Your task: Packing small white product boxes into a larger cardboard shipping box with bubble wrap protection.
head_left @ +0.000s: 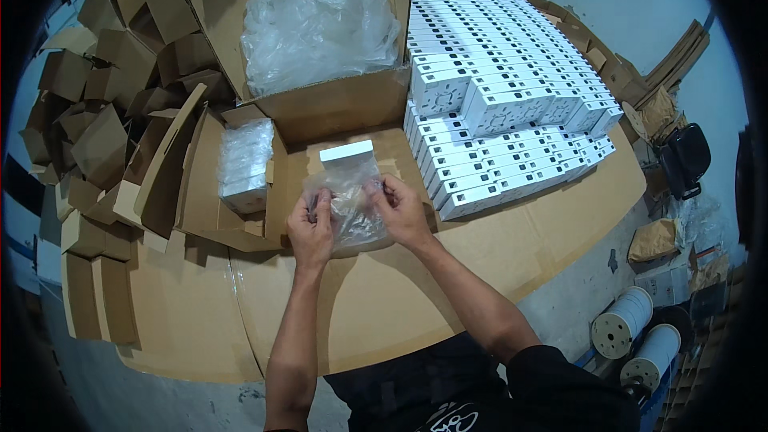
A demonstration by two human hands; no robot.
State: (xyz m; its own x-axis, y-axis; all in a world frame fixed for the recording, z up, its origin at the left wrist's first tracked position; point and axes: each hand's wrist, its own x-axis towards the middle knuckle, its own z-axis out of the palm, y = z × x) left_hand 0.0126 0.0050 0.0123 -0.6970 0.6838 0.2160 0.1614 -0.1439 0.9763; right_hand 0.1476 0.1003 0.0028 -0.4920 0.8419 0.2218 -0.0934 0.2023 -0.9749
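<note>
We see a white slim box and a clear, milky plastic bag. The stacked white boxes bear rows of black squares and grey line patterns. The empty cartons are brown, the table tan, our shirt black with white print.

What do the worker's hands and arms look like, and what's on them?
Left hand and right hand are ungloved, with no rings or watch visible. Both forearms are bare. The right arm's sleeve is black; the dark top carries a white print.
</note>
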